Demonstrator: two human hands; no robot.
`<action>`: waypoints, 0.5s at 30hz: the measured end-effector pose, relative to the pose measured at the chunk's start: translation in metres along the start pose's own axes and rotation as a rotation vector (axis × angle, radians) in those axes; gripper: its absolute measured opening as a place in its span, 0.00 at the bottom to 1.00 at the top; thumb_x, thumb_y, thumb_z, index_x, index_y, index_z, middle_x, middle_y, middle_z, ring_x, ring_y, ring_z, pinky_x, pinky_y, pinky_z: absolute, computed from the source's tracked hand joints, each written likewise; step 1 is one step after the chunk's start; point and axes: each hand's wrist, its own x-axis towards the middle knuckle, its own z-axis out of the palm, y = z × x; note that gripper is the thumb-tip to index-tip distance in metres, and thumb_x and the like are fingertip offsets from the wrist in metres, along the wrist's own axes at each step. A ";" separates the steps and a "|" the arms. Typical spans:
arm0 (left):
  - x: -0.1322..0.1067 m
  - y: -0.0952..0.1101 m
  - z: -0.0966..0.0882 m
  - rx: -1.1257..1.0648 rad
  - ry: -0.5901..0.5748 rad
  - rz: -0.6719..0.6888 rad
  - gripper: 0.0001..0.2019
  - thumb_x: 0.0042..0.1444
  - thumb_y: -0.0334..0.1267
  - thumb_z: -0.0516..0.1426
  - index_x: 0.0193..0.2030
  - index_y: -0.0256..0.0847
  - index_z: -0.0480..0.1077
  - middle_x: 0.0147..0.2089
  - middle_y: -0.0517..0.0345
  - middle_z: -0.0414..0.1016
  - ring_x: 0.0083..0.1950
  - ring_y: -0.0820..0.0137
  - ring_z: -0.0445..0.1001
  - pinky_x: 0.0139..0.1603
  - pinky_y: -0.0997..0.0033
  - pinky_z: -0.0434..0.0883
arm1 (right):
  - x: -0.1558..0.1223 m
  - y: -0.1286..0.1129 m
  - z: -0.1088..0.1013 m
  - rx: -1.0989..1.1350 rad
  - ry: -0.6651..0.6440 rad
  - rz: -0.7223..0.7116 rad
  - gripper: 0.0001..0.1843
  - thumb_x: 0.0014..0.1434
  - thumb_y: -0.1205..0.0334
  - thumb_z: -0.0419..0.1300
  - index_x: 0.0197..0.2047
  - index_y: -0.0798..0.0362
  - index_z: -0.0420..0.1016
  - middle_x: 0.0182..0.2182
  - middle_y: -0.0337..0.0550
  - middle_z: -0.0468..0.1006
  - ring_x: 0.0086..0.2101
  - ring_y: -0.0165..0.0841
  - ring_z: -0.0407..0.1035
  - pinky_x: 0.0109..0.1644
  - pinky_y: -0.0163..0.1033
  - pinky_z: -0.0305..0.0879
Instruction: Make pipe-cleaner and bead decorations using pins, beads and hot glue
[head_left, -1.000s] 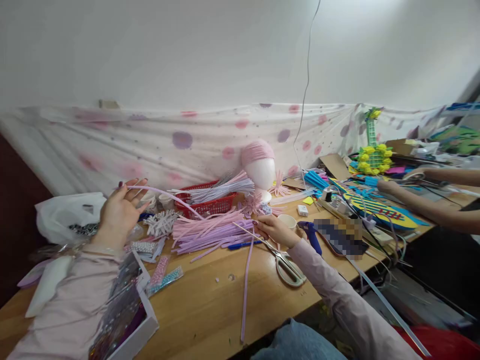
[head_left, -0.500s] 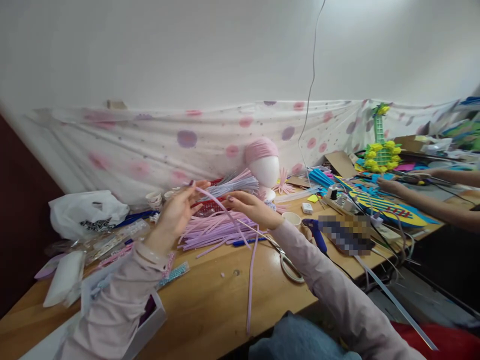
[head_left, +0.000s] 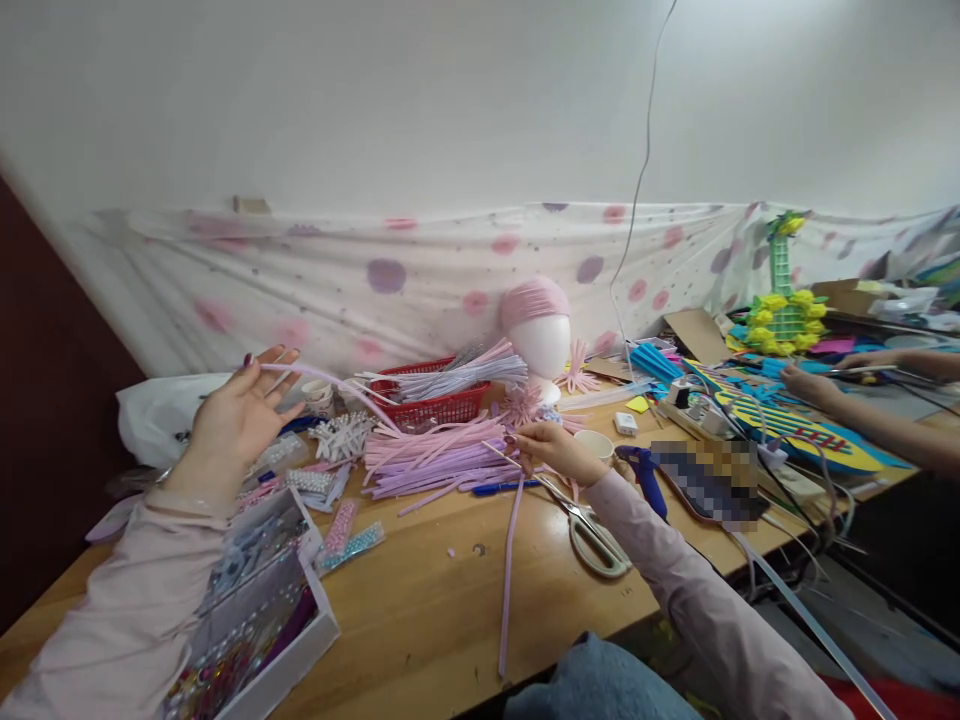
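My left hand [head_left: 238,415] is raised at the left, above the bead box. Between its thumb and forefinger it pinches one end of a lilac pipe cleaner [head_left: 341,380], while the other fingers are spread. The stem arcs right and down towards a pile of pink and lilac pipe cleaners [head_left: 435,460]. At the right end of that pile is my right hand [head_left: 561,452], fingers closed together; what they grip is hidden. A thin pale stick [head_left: 499,455] shows by its fingertips. Scissors [head_left: 592,540] lie just below it. Another lilac pipe cleaner [head_left: 510,580] lies lengthwise on the table.
Behind the pile stand a red basket [head_left: 450,408] of grey pipe cleaners and a white head form [head_left: 538,345]. An open white box [head_left: 315,590] of beads sits front left. A blue glue gun [head_left: 645,475] lies right. A co-worker's hands [head_left: 814,385] work at far right.
My left hand has moved left and away from the right, drawing the lilac pipe cleaner along. My right hand has dropped lower, and its fingers have left that stem's middle. The view has shifted slightly.
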 end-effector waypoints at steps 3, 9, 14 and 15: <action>-0.004 -0.003 0.003 -0.030 -0.032 -0.047 0.10 0.65 0.39 0.49 0.41 0.45 0.72 0.67 0.61 0.64 0.63 0.65 0.63 0.67 0.35 0.43 | 0.007 0.003 0.001 0.008 0.088 -0.015 0.24 0.48 0.45 0.67 0.39 0.57 0.78 0.29 0.47 0.83 0.31 0.36 0.76 0.35 0.38 0.70; -0.012 -0.010 0.028 -0.060 -0.149 -0.088 0.11 0.65 0.40 0.50 0.40 0.45 0.74 0.64 0.59 0.67 0.61 0.66 0.64 0.67 0.41 0.49 | 0.038 -0.037 0.026 0.043 0.195 -0.105 0.26 0.59 0.41 0.56 0.45 0.55 0.75 0.32 0.47 0.83 0.38 0.39 0.77 0.47 0.44 0.70; -0.029 -0.028 0.055 -0.011 -0.241 -0.091 0.08 0.60 0.39 0.55 0.39 0.44 0.76 0.55 0.56 0.75 0.52 0.67 0.72 0.45 0.67 0.71 | 0.070 -0.073 0.065 0.240 -0.024 -0.138 0.24 0.59 0.40 0.56 0.39 0.54 0.74 0.35 0.45 0.81 0.40 0.36 0.74 0.45 0.40 0.69; -0.034 -0.034 0.061 0.003 -0.267 -0.087 0.07 0.58 0.39 0.57 0.39 0.43 0.76 0.54 0.56 0.76 0.50 0.68 0.73 0.42 0.71 0.71 | 0.076 -0.076 0.072 0.283 -0.087 -0.144 0.24 0.58 0.40 0.57 0.37 0.54 0.73 0.32 0.43 0.80 0.36 0.34 0.73 0.43 0.39 0.69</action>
